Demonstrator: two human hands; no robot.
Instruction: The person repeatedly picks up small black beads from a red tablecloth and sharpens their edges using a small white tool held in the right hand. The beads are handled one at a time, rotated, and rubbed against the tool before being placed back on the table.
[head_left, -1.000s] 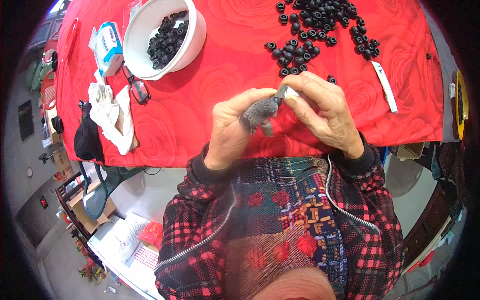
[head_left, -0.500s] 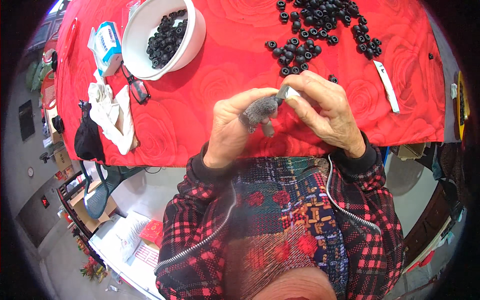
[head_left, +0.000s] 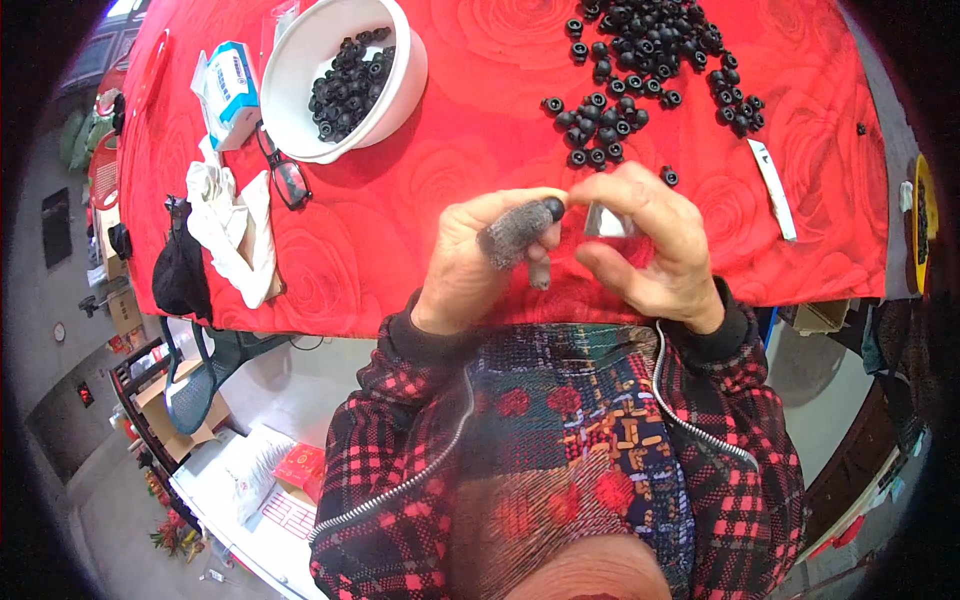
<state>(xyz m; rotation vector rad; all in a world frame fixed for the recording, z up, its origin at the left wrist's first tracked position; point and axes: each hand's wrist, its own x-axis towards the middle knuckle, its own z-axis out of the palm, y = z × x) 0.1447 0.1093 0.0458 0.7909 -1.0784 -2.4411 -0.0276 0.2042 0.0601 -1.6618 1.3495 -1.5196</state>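
Observation:
My left hand (head_left: 468, 255) is closed around a small round black part (head_left: 553, 208). Its fingers carry grey, fuzzy coverings (head_left: 515, 235), one of them directly beside the part. Just to the right, my right hand (head_left: 655, 240) curls round a short, shiny flat metal piece (head_left: 607, 222), blade-like in shape. A narrow gap separates that metal piece from the black part. Similar black parts (head_left: 605, 130) lie loose in a heap beyond my right hand, with a single one (head_left: 669, 176) nearer to it.
A white bowl (head_left: 407, 100) with many black parts stands at the far left. Beside it are a blue-and-white packet (head_left: 230, 95), glasses (head_left: 291, 185), white cloth (head_left: 225, 215) and black cloth (head_left: 181, 270). A white strip (head_left: 771, 190) lies at the right on the red tablecloth (head_left: 400, 260).
My right hand has drawn back to the right with the metal piece, which was touching the black part before. The black part's round end now shows. The whole view has shifted slightly.

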